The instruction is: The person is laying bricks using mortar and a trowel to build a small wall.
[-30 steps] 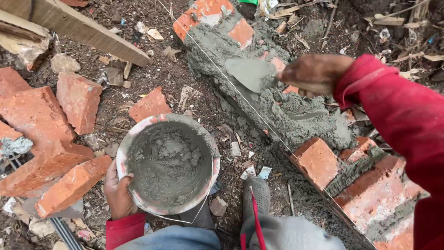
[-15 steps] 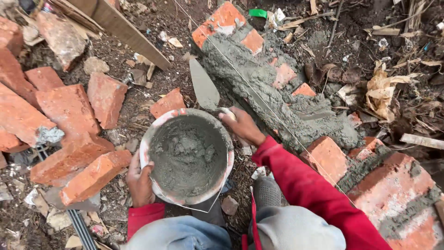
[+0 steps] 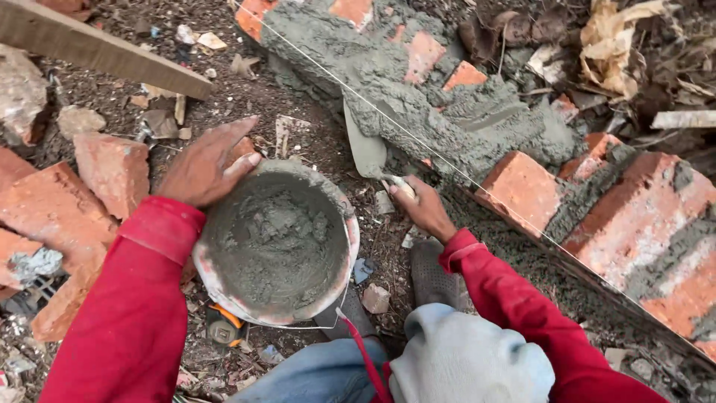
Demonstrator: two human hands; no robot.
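Red sleeves frame a bricklaying scene, read from left to right. Loose bricks [image 3: 112, 172] lie on the ground at far left, below a plank [image 3: 97, 52]. The left hand [image 3: 209, 164] now lies flat, fingers spread, on the far left rim of the bucket [image 3: 350, 246]; half a second ago it gripped the near left rim, so the hold has shifted up and round. The bucket, part-filled with grey mortar [image 3: 272, 239], sits near centre between the knees, closer to the wall than before. Right of it, the right hand [image 3: 421, 205] is closed round the handle of the trowel [image 3: 367, 145]; the blade, earlier pointing away over the bucket's far rim, now stands just right of the bucket, its tip against the mortar bed on the wall [image 3: 634, 201]. A taut string [image 3: 462, 173] runs diagonally along the wall's near edge. The changes suggest mortar is being carried from bucket to course, the left hand steadying the supply.
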